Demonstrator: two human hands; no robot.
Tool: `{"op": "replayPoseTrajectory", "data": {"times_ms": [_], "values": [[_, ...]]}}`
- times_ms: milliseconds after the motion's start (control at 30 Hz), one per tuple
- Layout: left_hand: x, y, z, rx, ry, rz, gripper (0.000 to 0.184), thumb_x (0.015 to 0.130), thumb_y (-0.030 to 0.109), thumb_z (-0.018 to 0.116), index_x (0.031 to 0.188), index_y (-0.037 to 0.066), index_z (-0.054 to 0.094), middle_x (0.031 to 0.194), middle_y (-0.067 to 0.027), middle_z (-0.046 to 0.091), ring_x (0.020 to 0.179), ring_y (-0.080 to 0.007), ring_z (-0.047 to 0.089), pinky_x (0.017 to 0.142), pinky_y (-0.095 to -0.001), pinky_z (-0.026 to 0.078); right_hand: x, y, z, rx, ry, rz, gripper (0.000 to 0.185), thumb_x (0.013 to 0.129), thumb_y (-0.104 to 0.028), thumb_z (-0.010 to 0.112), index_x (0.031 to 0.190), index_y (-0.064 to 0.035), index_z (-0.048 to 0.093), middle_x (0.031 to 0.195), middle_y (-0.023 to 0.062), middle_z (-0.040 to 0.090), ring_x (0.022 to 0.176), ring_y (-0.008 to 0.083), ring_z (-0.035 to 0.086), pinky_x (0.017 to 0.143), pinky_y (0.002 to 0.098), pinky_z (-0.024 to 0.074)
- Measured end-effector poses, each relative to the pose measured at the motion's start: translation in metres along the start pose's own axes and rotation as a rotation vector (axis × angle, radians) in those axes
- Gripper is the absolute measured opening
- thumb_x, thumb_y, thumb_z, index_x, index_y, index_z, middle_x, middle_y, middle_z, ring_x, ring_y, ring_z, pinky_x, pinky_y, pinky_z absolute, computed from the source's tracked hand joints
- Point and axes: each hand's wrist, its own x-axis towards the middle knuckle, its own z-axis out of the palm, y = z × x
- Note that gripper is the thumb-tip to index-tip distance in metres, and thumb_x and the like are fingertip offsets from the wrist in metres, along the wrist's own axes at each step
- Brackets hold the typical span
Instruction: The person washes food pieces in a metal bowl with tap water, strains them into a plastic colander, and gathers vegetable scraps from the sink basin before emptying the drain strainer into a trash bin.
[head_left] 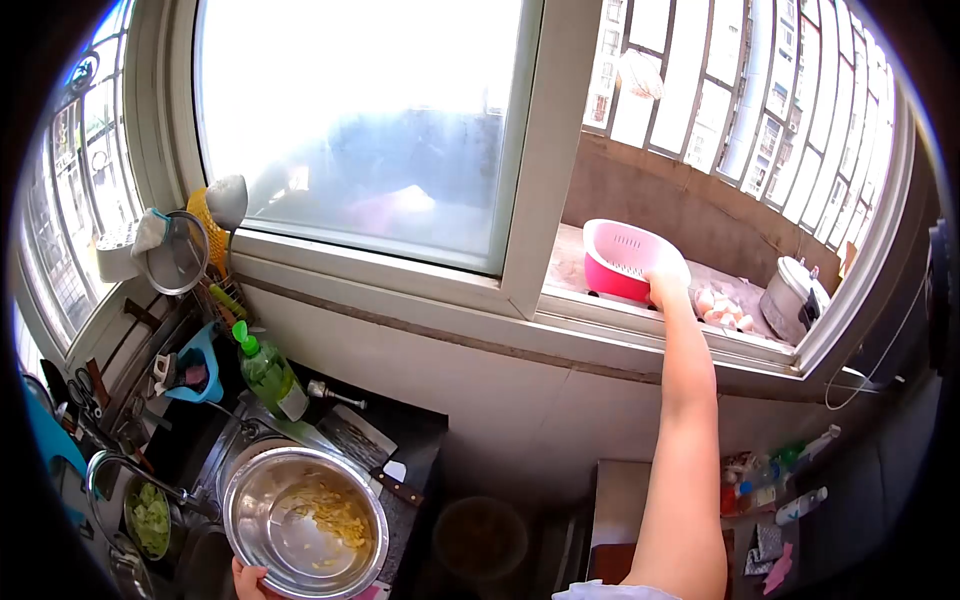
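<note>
My right arm reaches through the open window, and my right hand (656, 285) is at the near rim of a pink colander (615, 262) on the outer ledge; its fingers are mostly hidden. Low in the view, my left hand (250, 580) grips the rim of a steel bowl (245, 515), with its fingers wrapped over the edge. Yellow pieces (335, 515) lie inside the bowl. Eggshells (722, 310) sit on the ledge just right of the colander.
A cleaver (402, 488) lies beside the bowl on the dark counter. Behind it stands a green soap bottle (272, 377). The faucet (110, 455) and a bowl of greens (150, 520) are at left. A lidded pot (790, 295) stands outside, right. The window frame (520, 290) surrounds the opening.
</note>
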Motion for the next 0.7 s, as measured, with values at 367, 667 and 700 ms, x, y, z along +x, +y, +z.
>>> {"op": "replayPoseTrajectory", "data": {"times_ms": [367,667,700], "values": [[0.003,0.007,-0.032,-0.016,-0.026,0.036,0.032,0.079,0.002,0.052,0.111,0.0,0.053,0.1,-0.0098,0.059,0.087,-0.0226,0.059,0.074,-0.0339,0.049,-0.109,-0.005,-0.097,-0.068,0.661,-0.22,0.007,0.076,-0.009,0.053,0.077,-0.0123,0.059,0.074,0.003,0.058,0.079,0.022,0.057,0.072,0.0372,0.0436],[-0.004,0.014,-0.136,-0.079,-0.061,0.119,0.048,0.068,0.004,0.047,0.116,0.002,0.049,0.109,-0.0105,0.057,0.1,-0.0235,0.056,0.09,-0.0351,0.046,-0.325,-0.111,-0.206,0.229,0.561,-0.569,0.009,0.067,-0.005,0.058,0.069,-0.0086,0.05,0.067,0.0037,0.05,0.072,0.0236,0.053,0.066,0.0351,0.0415],[-0.011,0.016,-0.148,-0.085,-0.055,0.148,0.049,0.067,0.007,0.048,0.116,0.002,0.049,0.112,-0.0101,0.054,0.104,-0.0219,0.053,0.092,-0.0335,0.043,-0.343,-0.129,-0.206,0.327,0.472,-0.674,0.009,0.066,-0.005,0.058,0.068,-0.0085,0.05,0.067,0.0033,0.049,0.071,0.0233,0.052,0.066,0.0351,0.0417]]}}
